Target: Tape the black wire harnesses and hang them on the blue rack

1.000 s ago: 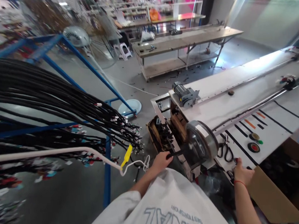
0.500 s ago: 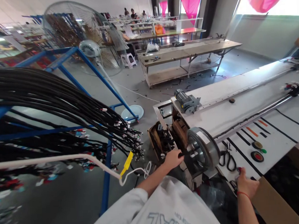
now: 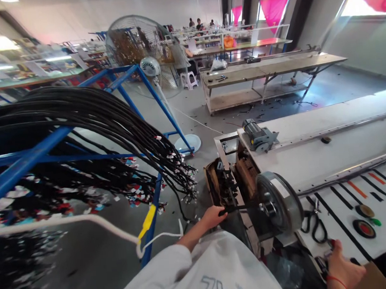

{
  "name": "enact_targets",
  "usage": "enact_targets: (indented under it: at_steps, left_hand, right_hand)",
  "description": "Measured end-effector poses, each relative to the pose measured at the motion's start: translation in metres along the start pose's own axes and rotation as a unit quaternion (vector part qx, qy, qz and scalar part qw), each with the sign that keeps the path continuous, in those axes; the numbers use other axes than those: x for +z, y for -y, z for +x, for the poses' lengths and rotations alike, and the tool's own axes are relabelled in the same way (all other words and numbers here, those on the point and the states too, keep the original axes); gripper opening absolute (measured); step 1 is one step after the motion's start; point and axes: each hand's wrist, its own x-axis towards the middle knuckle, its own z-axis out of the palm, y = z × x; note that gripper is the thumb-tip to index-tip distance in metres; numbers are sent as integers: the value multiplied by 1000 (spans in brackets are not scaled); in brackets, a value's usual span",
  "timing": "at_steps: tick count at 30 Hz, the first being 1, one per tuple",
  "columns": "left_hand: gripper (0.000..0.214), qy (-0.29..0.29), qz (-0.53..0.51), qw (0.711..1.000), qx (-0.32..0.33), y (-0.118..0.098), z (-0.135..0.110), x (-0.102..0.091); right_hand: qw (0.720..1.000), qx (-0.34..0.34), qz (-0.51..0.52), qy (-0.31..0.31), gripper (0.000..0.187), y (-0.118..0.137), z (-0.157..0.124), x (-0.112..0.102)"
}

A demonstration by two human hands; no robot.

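A long, thin black piece [image 3: 241,207], strip or bar I cannot tell, reaches from the hub of a round grey metal-rimmed wheel [image 3: 283,200] to the left hand [image 3: 213,217], whose grip is closed around its near end. The wheel stands upright at the end of a long white-topped table [image 3: 312,167], with a white label on its rim. The right hand [image 3: 346,266], a red cord band [image 3: 335,279] at its wrist, is at the table's near edge beside a small dark-red object [image 3: 331,243]; whether its grip holds anything I cannot tell. Just beyond lie black-handled metal scissors [image 3: 315,215], then flat black strips [image 3: 342,197] and orange strips [image 3: 357,190], near two round tape rolls [image 3: 364,228]. A grey metal motor [image 3: 257,134] sits on the table's far corner. To the left, a thick bundle of black cables [image 3: 89,107] with small coloured ends drapes over a blue metal frame [image 3: 165,108]; a yellow tag [image 3: 147,221] is fixed on a white cord [image 3: 86,219] in front. Farther back stand a large round wire-caged fan [image 3: 146,55] and a long brown-topped table [image 3: 267,72].
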Motion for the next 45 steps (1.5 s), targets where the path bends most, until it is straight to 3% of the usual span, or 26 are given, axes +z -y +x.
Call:
enact_targets:
  at_steps: [8,14,19,26,36,45]
  left_hand:
    - [27,-75,-94,992,25,2,-28,2]
    - [25,-81,-108,991,4,-1,-33,-1]
    - [29,-80,-94,992,9,-17,-27,1]
    - [28,-97,-81,992,26,-43,-11,4]
    - [29,-97,-98,990,24,-41,-11,9]
    - [35,-113,-136,984,37,-45,-19,8]
  right_hand:
    - [1000,6,6,5,96,13,-9,-5]
    - [999,-21,24,-25,63,25,-19,-10]
    - [997,-44,40,-48,54,16,-12,-3]
    - [997,-47,40,-43,59,13,-10,-1]
    - [997,-50,39,-47,76,13,-14,-2]
    - [996,-49,57,-48,80,8,-11,1]
